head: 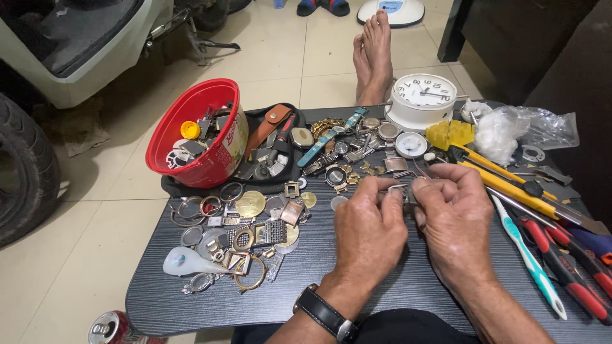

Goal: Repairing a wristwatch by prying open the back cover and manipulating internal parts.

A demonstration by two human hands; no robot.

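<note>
Both hands pinched on one small metal watch part (403,191) above the black table (382,286).
Left hand (370,229) and right hand (456,216) gripping it between fingertips; loose watch cases (248,236) heaped left of left hand; screwdrivers (510,185) untouched right of right hand; work apparently midway.

Floor (83,210): pale glossy square tiles, lit evenly from above. Low dark wood-grain counter (357,280) fills the lower centre of the frame. Dark furniture panel (529,44) occupies the upper right. A black tyre (22,172) sits at the left edge, a white vehicle body (83,57) at upper left.
</note>
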